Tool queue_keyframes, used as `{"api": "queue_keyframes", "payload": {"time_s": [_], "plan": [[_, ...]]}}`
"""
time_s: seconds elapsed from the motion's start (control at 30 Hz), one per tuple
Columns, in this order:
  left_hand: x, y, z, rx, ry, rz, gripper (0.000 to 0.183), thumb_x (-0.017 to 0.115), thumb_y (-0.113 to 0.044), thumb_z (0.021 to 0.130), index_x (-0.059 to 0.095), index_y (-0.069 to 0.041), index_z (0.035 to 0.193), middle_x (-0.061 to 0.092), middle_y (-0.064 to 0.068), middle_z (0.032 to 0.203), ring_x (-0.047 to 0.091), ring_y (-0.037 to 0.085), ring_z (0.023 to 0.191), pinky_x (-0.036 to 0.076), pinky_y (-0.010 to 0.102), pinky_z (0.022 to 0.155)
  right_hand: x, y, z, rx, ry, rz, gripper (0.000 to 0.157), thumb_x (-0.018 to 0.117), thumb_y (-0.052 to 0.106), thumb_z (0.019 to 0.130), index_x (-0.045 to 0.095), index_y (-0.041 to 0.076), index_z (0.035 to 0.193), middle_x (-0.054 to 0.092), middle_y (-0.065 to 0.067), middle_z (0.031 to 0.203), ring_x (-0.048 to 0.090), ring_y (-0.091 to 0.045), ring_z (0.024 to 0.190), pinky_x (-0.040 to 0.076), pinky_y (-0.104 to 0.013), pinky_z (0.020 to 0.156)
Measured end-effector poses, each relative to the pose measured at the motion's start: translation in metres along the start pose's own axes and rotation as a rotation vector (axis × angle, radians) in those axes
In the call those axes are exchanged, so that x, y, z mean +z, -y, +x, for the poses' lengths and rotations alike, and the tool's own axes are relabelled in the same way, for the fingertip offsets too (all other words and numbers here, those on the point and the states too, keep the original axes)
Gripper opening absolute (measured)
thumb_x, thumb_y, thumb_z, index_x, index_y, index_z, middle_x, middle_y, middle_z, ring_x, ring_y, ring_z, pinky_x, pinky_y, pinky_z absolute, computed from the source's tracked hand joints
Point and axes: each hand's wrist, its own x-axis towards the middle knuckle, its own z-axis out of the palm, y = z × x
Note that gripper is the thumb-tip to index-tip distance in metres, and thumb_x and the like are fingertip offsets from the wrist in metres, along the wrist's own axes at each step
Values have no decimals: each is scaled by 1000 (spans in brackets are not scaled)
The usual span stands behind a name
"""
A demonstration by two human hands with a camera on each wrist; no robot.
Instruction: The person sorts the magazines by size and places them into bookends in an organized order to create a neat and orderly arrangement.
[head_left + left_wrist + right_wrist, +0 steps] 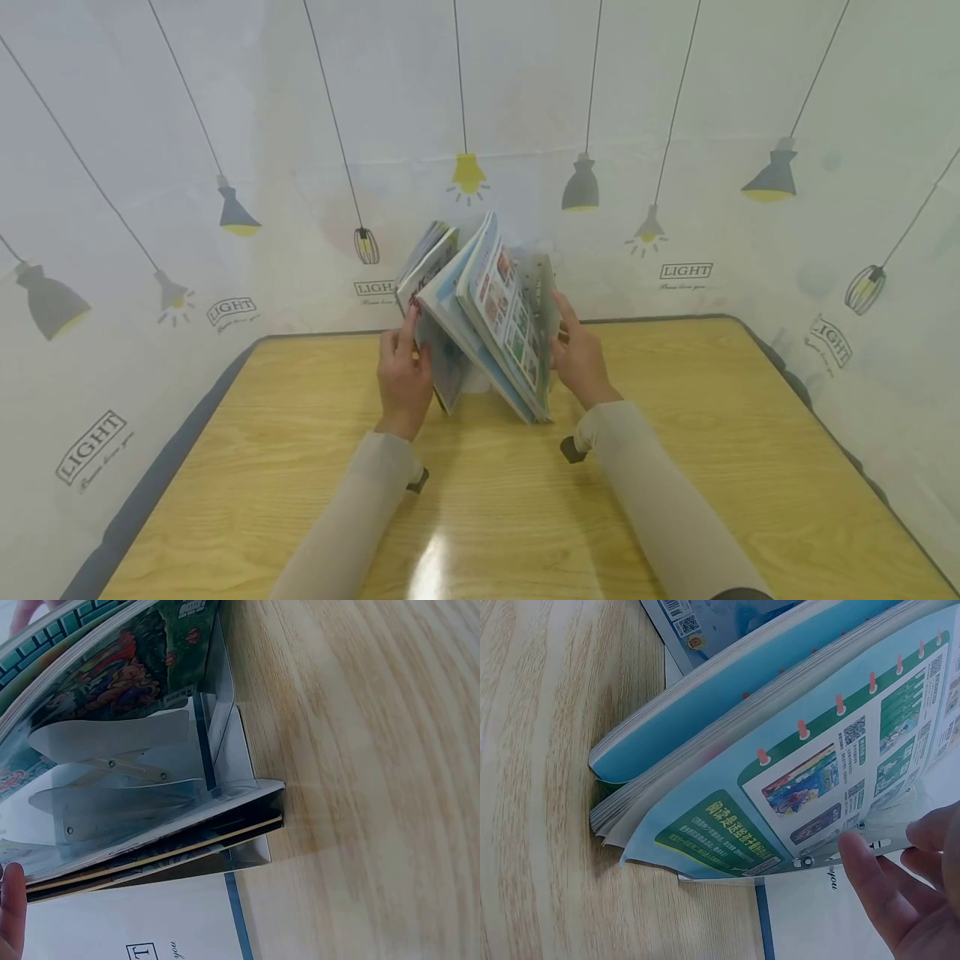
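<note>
Several books stand leaning in a pale expandable bookend [112,746] with crossed links at its middle. The left group of books [427,279] tilts apart from the thicker blue-and-white group [498,312], leaving a V-shaped gap. My left hand [405,379] holds the near edge of the left books, index finger raised along it; in the left wrist view only a fingertip [13,900] shows beside them. My right hand [583,357] grips the bookend's right end plate [543,287], with thumb and fingers at its edge in the right wrist view. The left hand's remaining fingers are mostly hidden.
The books stand on a wood-grain table [480,492], towards its back edge. Behind rises a pale wall covering [525,108] printed with hanging lamps, with a dark strip along the table's sides. A wrist device [573,450] hangs below the right cuff.
</note>
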Motion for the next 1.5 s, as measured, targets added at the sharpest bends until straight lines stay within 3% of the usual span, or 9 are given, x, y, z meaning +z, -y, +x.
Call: {"api": "queue_keyframes", "payload": {"time_s": [0.23,0.6,0.9,1.17,1.5], "plan": [[1,-1,-1,-6,0,0,60,66,9,84,50,-7,140,50,16,96,55,26,77,55,36,62,0,1,0,4,2,8,81,57,-7,93,22,32,155,51,-33,133,59,-43,112,59,-29,59],[0,-2,-3,-8,11,-11,58,64,9,85,49,-6,139,51,17,97,56,27,78,55,37,62,0,0,-1,-4,-2,-4,87,57,-6,93,19,43,154,52,-33,130,59,-44,112,59,-30,60],[0,0,-14,9,35,-29,58,63,11,85,49,-3,139,52,19,100,57,27,81,58,34,66,2,-1,-2,-17,-8,5,82,56,-7,93,20,33,156,54,-30,131,58,-44,112,59,-30,61],[-2,1,-25,56,53,-26,60,65,15,82,49,-1,138,54,19,102,59,28,86,58,33,68,3,-2,-3,-46,-24,-37,80,52,-3,96,17,35,156,55,-26,132,60,-41,112,60,-36,67],[-5,8,-36,109,106,-67,46,65,11,80,59,1,124,57,21,106,60,28,86,57,33,72,8,-5,-8,-137,-78,-152,82,50,0,94,10,36,156,53,-22,136,62,-36,107,58,-44,71]]}}
